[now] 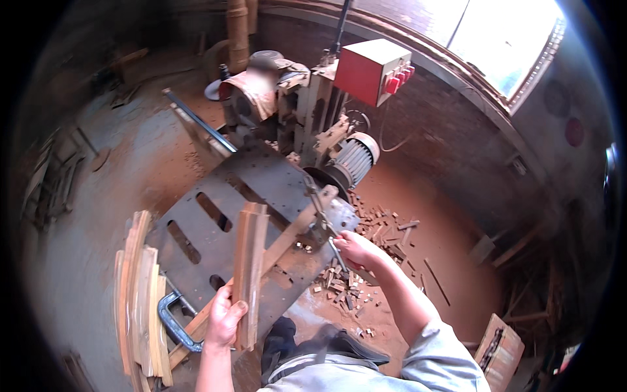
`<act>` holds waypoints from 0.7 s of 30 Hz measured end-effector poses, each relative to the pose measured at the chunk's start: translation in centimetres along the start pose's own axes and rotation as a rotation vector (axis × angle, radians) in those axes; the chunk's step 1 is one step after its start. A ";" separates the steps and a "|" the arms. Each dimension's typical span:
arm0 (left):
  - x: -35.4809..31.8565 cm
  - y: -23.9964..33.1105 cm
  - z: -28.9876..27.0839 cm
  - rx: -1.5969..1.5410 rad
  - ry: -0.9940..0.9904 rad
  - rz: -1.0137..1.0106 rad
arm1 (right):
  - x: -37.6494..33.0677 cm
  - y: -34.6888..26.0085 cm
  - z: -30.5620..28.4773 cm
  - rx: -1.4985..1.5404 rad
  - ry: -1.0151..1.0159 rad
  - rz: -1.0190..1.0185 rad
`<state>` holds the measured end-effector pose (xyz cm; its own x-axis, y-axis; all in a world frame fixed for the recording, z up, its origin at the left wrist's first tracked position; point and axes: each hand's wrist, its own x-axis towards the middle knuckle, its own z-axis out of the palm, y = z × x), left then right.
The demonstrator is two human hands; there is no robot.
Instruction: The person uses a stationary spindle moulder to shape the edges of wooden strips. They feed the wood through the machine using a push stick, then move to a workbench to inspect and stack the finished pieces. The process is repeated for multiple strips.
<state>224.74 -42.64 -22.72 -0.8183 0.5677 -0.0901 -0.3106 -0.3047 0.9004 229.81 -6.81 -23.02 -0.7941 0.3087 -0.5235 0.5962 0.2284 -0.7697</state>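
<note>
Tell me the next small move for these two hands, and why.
Probably slide the curved wood pieces forward along the steel table toward the blade. The left hand already grips their near end, and the right hand is on the lever beside the motor.

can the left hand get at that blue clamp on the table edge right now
Probably not as it stands. The left hand is closed around the curved wooden pieces, so it is occupied. The blue clamp lies close beside it with nothing between them; freeing the hand should be enough.

Daylight from the window (pixel 506 39); dim, curved, blurred edges.
</note>
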 end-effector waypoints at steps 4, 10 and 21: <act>-2.0 -4.0 5.3 0.000 0.007 -0.025 | -4.2 3.9 -2.3 -0.094 0.008 0.044; -2.7 -9.3 13.7 0.282 -0.071 0.023 | -9.6 9.9 -4.0 -0.170 0.151 -0.097; -4.8 -18.6 37.1 0.613 -0.734 0.023 | -26.9 21.7 -6.0 0.850 1.047 -0.670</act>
<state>252.37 -11.33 -23.23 -0.2491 0.9679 0.0320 0.1796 0.0137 0.9836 264.79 -4.58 -23.43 -0.2247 0.9519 0.2083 -0.3681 0.1150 -0.9227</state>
